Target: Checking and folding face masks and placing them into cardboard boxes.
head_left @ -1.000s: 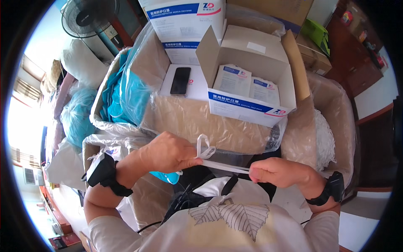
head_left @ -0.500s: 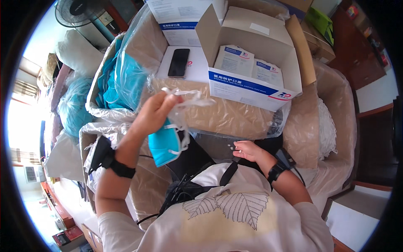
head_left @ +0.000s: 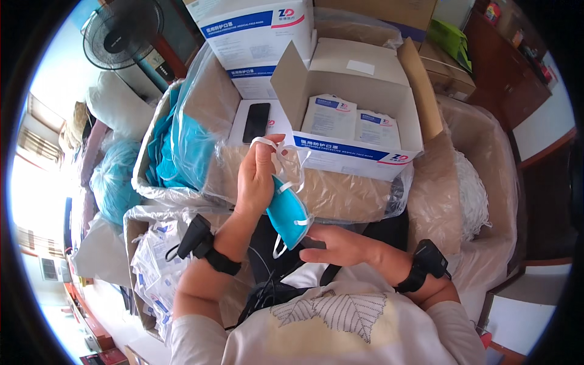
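A teal face mask (head_left: 288, 213) hangs folded in front of my torso, with thin white straps at its edges. My left hand (head_left: 258, 176) is closed around its white straps (head_left: 292, 159) above it. My right hand (head_left: 344, 244) reaches in from the right with thumb and forefinger apart. Its fingertips are at the mask's lower right edge; whether they touch it I cannot tell. Beyond the hands, an open white and blue carton (head_left: 353, 159) holds white packets (head_left: 329, 115). A black phone (head_left: 257, 122) lies left of that carton.
A plastic-lined box of teal masks (head_left: 163, 159) stands at the left. Below it is a box of white packets (head_left: 159, 258). At the right, a lined carton (head_left: 499, 176) holds a bundle of white straps (head_left: 471, 194). A fan (head_left: 121, 38) stands at the back left.
My left hand has moved right with the mask. My right hand has come left to the mask's edge; small white bits seen at its fingers no longer show. The view has shifted slightly.
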Available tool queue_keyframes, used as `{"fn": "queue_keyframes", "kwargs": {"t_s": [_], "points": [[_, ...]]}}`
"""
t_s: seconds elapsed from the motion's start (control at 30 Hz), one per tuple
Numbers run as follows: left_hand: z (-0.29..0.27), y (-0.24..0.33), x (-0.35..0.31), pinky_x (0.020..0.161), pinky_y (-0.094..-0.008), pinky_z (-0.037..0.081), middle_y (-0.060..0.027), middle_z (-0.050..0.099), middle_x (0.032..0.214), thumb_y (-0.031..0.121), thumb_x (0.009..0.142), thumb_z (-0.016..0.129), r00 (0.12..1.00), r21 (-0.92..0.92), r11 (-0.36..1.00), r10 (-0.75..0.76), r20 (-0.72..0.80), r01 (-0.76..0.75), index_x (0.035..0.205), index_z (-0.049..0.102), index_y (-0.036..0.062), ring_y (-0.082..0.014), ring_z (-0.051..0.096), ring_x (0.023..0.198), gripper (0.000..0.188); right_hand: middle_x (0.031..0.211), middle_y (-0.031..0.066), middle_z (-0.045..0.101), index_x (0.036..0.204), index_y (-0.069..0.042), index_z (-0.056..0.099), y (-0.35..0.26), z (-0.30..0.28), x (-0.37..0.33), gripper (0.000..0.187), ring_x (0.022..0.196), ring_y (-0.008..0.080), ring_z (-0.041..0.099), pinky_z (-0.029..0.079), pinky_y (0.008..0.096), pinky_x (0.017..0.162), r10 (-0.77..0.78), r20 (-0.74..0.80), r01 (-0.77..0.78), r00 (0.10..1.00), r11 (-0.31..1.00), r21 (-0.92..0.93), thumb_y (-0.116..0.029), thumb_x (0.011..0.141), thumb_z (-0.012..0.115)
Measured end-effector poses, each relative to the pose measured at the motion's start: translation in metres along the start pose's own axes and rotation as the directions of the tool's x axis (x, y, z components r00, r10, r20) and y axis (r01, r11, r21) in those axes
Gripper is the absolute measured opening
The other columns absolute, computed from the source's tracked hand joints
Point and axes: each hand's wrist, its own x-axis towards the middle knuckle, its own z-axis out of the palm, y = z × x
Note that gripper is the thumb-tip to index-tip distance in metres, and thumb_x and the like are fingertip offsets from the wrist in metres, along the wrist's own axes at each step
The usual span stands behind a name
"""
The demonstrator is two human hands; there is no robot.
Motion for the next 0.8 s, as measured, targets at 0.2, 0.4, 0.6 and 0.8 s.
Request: {"fn": "queue_keyframes", "kwargs": {"t_s": [0.2,0.4,0.6,0.8], "points": [[-0.004,0.011,0.004,0.055,-0.0171,0.03,0.0044,0.052,0.075,0.036,0.097,0.031,0.98,-0.008,0.995,0.096,-0.174,-0.099,0.103,0.06,0.0041,-0.0017,0.034,0.061,0.043,0.083,0.0148,0.06,0.08,-0.001,0.063,-0.018,-0.017,-0.014,0.04,0.075,0.0322,0.058,0.046,0.0387,0.065,0.087,-0.275,-0.209,0.957,0.866,-0.454,-0.041,0.08,0.06],[0.013,0.014,0.001,0.055,-0.0175,0.032,0.0005,0.055,0.083,0.036,0.097,0.03,0.969,-0.044,0.992,0.105,-0.224,-0.117,0.103,0.057,0.0031,-0.003,0.036,0.059,0.043,0.095,0.0174,0.059,0.107,0.0,0.055,0.001,-0.003,-0.004,0.051,0.088,0.0285,0.059,0.045,0.0325,0.078,-0.022,-0.239,-0.019,0.971,0.985,-0.169,-0.046,0.084,0.055],[0.029,-0.007,-0.013,0.062,-0.0207,0.036,-0.0039,0.055,0.092,0.039,0.095,0.034,0.921,-0.281,0.915,-0.346,-0.176,0.29,0.103,0.056,0.0029,-0.0079,0.044,0.071,0.043,0.105,0.0102,0.059,0.119,0.0,0.05,-0.005,-0.007,0.018,0.034,0.096,0.0135,0.054,0.041,0.027,0.085,-0.061,-0.562,0.198,0.825,0.963,0.186,-0.022,0.093,0.047],[-0.012,-0.049,-0.029,0.08,-0.0278,0.041,-0.0083,0.053,0.105,0.032,0.092,0.045,0.957,0.066,0.982,-0.158,-0.243,0.178,0.103,0.053,0.0035,-0.0185,0.05,0.094,0.031,0.105,0.0071,0.059,0.111,0.001,0.056,-0.002,-0.034,0.014,0.026,0.096,0.0116,0.052,0.04,0.0248,0.086,-0.083,-0.553,0.093,0.829,0.996,-0.01,-0.016,0.093,0.047]]}}
